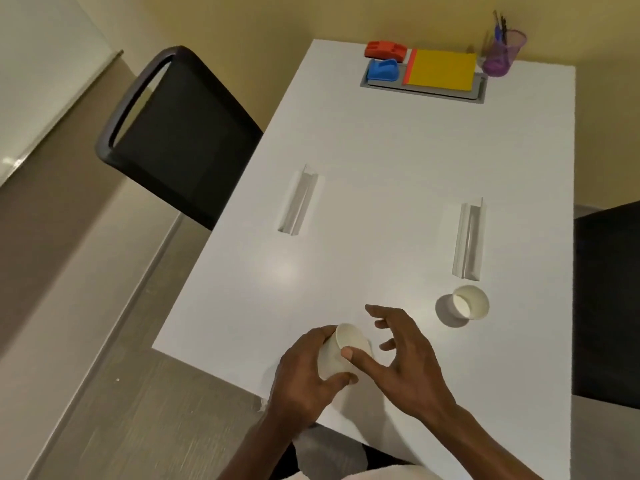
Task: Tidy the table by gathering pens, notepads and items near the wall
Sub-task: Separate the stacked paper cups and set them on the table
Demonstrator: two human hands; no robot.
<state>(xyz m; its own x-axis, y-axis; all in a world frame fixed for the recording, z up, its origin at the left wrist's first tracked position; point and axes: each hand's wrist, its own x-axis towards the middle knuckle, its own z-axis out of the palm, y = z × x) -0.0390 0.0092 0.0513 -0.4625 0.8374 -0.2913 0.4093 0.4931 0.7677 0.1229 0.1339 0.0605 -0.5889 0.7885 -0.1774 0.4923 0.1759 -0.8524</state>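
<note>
Near the table's (381,202) front edge, left hand (304,372) grips a plain, unlabelled paper cup (341,355); right hand's (408,358) fingers spread open.

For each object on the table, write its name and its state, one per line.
Held paper cup: tilted, gripped by left hand.
Right hand: open, fingers spread, beside that cup.
Second paper cup: upright, empty, untouched.
Purple mesh pen holder: upright, pens inside.
Yellow notepad: closed, flat.
</note>
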